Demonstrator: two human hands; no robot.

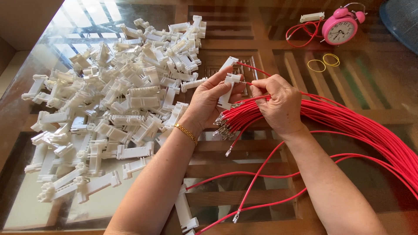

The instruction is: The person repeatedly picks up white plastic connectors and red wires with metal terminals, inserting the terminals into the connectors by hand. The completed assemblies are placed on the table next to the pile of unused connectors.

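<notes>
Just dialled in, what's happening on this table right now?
A person sits at a glass-topped wooden table. The left hand holds a long white plastic connector housing upright. The right hand pinches a thin red wire at the housing's top, with a bundle of red wires with metal terminals draped under it. A heap of white plastic housings lies to the left.

At the far right of the glass-topped bench stands a pink twin-bell alarm clock, with a white connector on looped red wire just left of it, two yellow rubber bands lying nearer, and a blue woven thing in the corner.
</notes>
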